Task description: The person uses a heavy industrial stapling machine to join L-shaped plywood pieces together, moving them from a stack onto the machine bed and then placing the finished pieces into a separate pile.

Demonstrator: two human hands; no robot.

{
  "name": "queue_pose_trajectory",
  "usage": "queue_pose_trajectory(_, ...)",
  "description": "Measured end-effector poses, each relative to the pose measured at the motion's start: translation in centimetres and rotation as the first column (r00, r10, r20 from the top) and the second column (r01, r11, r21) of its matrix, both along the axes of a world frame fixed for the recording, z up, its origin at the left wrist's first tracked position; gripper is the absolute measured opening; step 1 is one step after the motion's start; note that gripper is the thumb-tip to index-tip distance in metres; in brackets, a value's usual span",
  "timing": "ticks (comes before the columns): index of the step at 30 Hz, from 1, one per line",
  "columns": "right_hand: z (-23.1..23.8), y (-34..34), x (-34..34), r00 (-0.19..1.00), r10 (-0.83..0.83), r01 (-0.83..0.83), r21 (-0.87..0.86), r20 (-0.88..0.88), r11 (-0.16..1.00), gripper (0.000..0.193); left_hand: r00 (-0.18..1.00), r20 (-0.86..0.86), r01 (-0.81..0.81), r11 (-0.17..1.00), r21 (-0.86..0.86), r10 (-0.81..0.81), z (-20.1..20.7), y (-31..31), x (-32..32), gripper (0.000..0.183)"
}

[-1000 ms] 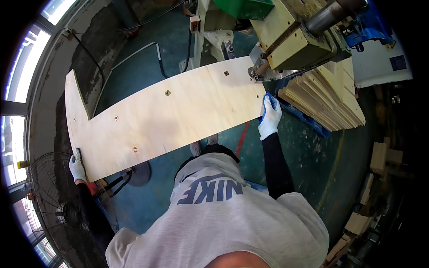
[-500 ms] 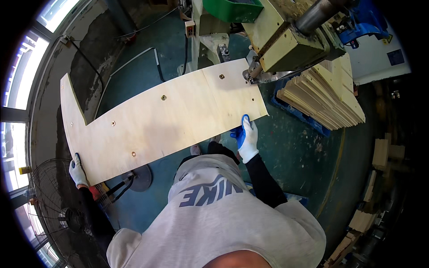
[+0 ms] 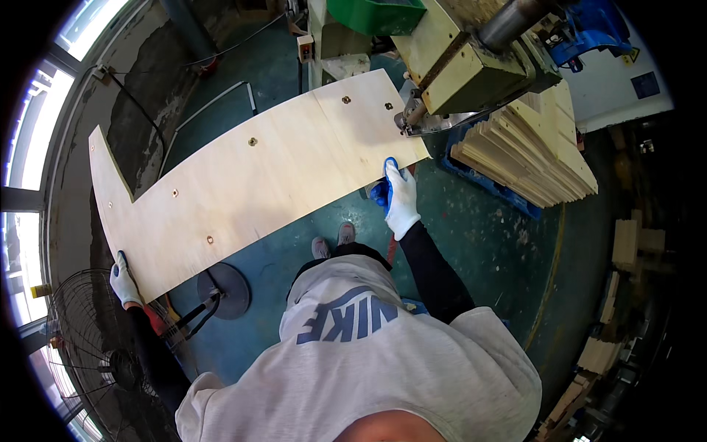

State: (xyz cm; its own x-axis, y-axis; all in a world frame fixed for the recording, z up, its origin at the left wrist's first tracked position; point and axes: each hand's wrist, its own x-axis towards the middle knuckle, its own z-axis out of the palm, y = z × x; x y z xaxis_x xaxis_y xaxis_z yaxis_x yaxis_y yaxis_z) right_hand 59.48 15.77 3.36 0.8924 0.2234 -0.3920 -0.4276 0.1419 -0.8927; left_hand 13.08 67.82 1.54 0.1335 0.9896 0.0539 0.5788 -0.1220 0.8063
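Observation:
A long, curved plywood panel stretches across the view in front of me, with a hooked notch at its left end. Several small round metal inserts are set in its face. My left hand, in a white glove with blue on the fingers, grips the panel's lower left corner. Near the right end, my right hand in a matching glove pinches the near edge, thumb on top and the other fingers underneath. The panel's far right end lies at the metal tooling of a pale green machine.
A stack of cut wooden boards sits in a blue tray on the right. Beyond the panel is a green bin on the machine. A standing fan is at lower left, its round base under the panel. Wood pieces lie far right.
Both hands have shifted the panel away from me and slightly left, its right end swinging farther. Another insert now shows beside the machine's tooling. My shoes have come into fuller view.

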Motion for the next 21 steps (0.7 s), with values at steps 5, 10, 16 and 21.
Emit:
queue_pose_trajectory(5,0.3,0.3,-0.1,1.000,-0.007,0.008,-0.023,0.021,1.000,0.023,0.996,-0.077,0.038,0.999,0.017,-0.036,0.1,1.0,0.6,0.049)
queue_pose_trajectory(10,0.5,0.2,-0.4,1.000,-0.012,0.012,-0.020,-0.001,1.000,0.025,0.997,-0.069,0.037,0.999,0.007,-0.036,-0.9,1.5,0.4,0.050)
queue_pose_trajectory(16,0.7,0.1,-0.2,1.000,0.000,0.000,-0.079,0.000,0.997,0.026,0.994,-0.099,0.044,0.998,-0.049,-0.049,-0.7,1.8,-0.1,0.047)
queue_pose_trajectory(21,-1.6,0.5,0.0,0.997,-0.064,0.065,-0.026,0.035,0.998,0.026,0.995,-0.084,0.048,0.998,0.034,-0.045,0.3,1.1,1.8,0.048)
